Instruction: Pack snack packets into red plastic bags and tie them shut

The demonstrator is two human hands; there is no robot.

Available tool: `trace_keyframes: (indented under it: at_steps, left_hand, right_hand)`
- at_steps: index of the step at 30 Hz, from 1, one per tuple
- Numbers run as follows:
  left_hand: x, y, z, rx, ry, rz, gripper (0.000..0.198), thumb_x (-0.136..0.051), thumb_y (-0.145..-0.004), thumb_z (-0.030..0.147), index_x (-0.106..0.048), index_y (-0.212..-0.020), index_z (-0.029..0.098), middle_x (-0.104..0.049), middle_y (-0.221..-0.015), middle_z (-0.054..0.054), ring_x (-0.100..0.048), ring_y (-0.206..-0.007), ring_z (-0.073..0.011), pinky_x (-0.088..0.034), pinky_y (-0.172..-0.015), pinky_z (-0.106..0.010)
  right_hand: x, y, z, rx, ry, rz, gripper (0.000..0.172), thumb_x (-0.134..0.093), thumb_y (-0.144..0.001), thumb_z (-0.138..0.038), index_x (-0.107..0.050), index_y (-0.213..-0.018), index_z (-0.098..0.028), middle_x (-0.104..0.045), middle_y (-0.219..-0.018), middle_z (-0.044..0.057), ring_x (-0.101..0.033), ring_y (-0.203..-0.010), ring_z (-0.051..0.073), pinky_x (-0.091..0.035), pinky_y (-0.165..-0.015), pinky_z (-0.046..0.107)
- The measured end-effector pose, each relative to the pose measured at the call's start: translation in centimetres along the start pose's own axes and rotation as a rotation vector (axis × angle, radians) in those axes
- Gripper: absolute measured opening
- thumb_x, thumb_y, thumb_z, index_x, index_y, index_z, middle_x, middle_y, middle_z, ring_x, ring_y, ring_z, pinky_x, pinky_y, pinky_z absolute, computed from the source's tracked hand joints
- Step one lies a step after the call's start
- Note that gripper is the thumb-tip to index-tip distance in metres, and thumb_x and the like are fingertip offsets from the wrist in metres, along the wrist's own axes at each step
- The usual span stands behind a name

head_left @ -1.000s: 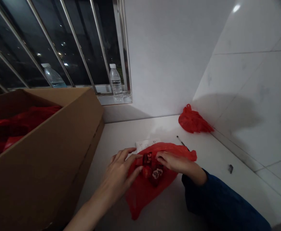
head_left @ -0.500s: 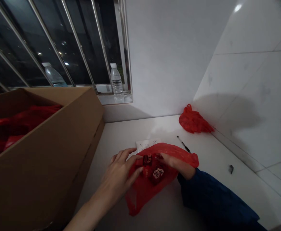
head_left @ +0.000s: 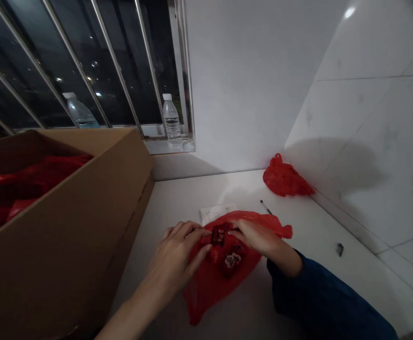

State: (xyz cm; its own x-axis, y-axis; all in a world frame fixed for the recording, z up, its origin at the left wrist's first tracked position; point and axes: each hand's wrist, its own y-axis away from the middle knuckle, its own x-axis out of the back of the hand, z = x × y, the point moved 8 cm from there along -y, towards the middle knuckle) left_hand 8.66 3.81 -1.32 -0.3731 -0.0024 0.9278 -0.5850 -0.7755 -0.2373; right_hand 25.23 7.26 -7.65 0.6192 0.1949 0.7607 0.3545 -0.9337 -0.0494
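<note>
A thin red plastic bag [head_left: 209, 293] lies spread on the white table, with dark red packets [head_left: 231, 260] on it. My left hand [head_left: 181, 248] is at the bag's left side, thumb and fingers apart, their tips beside a small dark red packet [head_left: 218, 235] and a red item under it. From the right, my right hand [head_left: 254, 234] reaches over the bag, fingers bent together at the upper packets; what its fingertips hold is too small to make out.
An open cardboard box [head_left: 68, 236] with red bags stands at the left. Behind the hands lie a printed paper [head_left: 215, 212] and a pen [head_left: 265, 207]. A bunched red bag [head_left: 284, 177] sits at the back right, a small dark object [head_left: 340, 249] nearer. Bottles [head_left: 172, 122] stand by the window.
My right hand has come further out over the bag's edge, showing more of its back and wrist. The packets have shifted slightly, and the bag's right edge sits lower over the hand.
</note>
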Motion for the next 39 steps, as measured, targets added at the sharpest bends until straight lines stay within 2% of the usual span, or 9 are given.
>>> trace_keyframes:
  at_steps: [4, 8, 11, 14, 17, 20, 26, 30, 39]
  left_hand:
    - [-0.3, 0.0, 0.1, 0.068, 0.065, -0.071, 0.022, -0.048, -0.098, 0.031, -0.063, -0.113, 0.027, -0.068, -0.103, -0.002, -0.064, -0.095, -0.0228, -0.048, -0.08, -0.037]
    - [-0.9, 0.2, 0.2, 0.119, 0.162, -0.114, 0.021, -0.051, -0.096, 0.037, -0.063, -0.107, 0.024, -0.069, -0.099, -0.002, -0.066, -0.087, -0.021, -0.046, -0.069, -0.031]
    - [-0.9, 0.2, 0.5, 0.11, 0.315, -0.092, 0.02, -0.056, -0.094, 0.039, -0.062, -0.105, 0.024, -0.07, -0.094, 0.0, -0.066, -0.083, -0.0181, -0.045, -0.069, -0.027]
    - [-0.4, 0.2, 0.4, 0.115, 0.45, -0.032, 0.016, -0.056, -0.094, 0.036, -0.063, -0.105, 0.025, -0.071, -0.091, 0.003, -0.064, -0.076, -0.0132, -0.044, -0.068, -0.024]
    - [-0.1, 0.1, 0.2, 0.129, 0.505, -0.002, 0.016, -0.054, -0.096, 0.032, -0.067, -0.101, 0.025, -0.07, -0.088, 0.003, -0.062, -0.072, -0.011, -0.043, -0.065, -0.022]
    - [-0.1, 0.0, 0.2, 0.13, 0.487, -0.016, 0.016, -0.055, -0.094, 0.027, -0.069, -0.1, 0.025, -0.07, -0.087, 0.003, -0.061, -0.073, -0.012, -0.041, -0.064, -0.022]
    - [0.0, 0.0, 0.4, 0.127, 0.474, -0.024, 0.017, -0.054, -0.094, 0.032, -0.068, -0.093, 0.023, -0.069, -0.082, 0.003, -0.06, -0.072, -0.0128, -0.039, -0.065, -0.023]
    - [0.2, -0.1, 0.3, 0.147, 0.447, -0.029, 0.027, -0.051, -0.096, 0.036, -0.064, -0.079, 0.02, -0.065, -0.071, 0.003, -0.055, -0.064, -0.0113, -0.035, -0.06, -0.023]
    - [0.2, 0.2, 0.4, 0.118, 0.464, -0.013, 0.031, -0.045, -0.1, 0.038, -0.06, -0.078, 0.019, -0.063, -0.073, 0.003, -0.055, -0.066, -0.0108, -0.035, -0.062, -0.023]
  right_hand:
    - [1.0, 1.1, -2.8, 0.091, -0.143, -0.101, 0.005, -0.06, -0.089, -0.019, -0.063, -0.093, -0.02, -0.07, -0.089, 0.002, -0.067, -0.082, 0.016, -0.05, -0.071, 0.026]
    - [0.9, 1.8, -4.9, 0.146, -0.438, -0.151, 0.014, -0.064, -0.087, -0.025, -0.056, -0.098, -0.022, -0.07, -0.085, -0.001, -0.065, -0.071, 0.012, -0.048, -0.06, 0.023]
    - [0.2, 1.9, -5.2, 0.113, -0.645, -0.155, 0.017, -0.062, -0.089, -0.026, -0.051, -0.1, -0.022, -0.072, -0.089, 0.001, -0.066, -0.072, 0.013, -0.049, -0.059, 0.023]
    - [-0.3, 2.0, -5.2, 0.064, -0.742, -0.18, 0.021, -0.063, -0.09, -0.029, -0.049, -0.103, -0.021, -0.072, -0.09, 0.002, -0.068, -0.073, 0.014, -0.053, -0.061, 0.025]
    - [-0.1, 2.3, -5.3, 0.06, -0.71, -0.2, 0.023, -0.065, -0.09, -0.033, -0.052, -0.104, -0.021, -0.072, -0.09, 0.003, -0.069, -0.075, 0.015, -0.056, -0.065, 0.028]
    - [0.6, 2.2, -5.5, 0.067, -0.646, -0.141, 0.021, -0.06, -0.093, -0.039, -0.056, -0.103, -0.021, -0.071, -0.088, 0.003, -0.07, -0.076, 0.015, -0.057, -0.065, 0.028]
    - [0.9, 2.0, -5.1, 0.065, -0.61, -0.026, 0.025, -0.053, -0.097, -0.04, -0.054, -0.082, -0.019, -0.069, -0.07, 0.001, -0.068, -0.063, 0.013, -0.054, -0.055, 0.022]
    - [1.0, 2.1, -5.0, 0.041, -0.632, -0.035, 0.03, -0.049, -0.098, -0.043, -0.054, -0.081, -0.019, -0.07, -0.069, 0.002, -0.07, -0.063, 0.014, -0.055, -0.054, 0.023]
    - [1.9, 2.3, -5.7, 0.079, -0.556, -0.016, 0.034, -0.045, -0.1, -0.041, -0.053, -0.076, -0.019, -0.067, -0.063, 0.0, -0.067, -0.058, 0.011, -0.054, -0.054, 0.021]
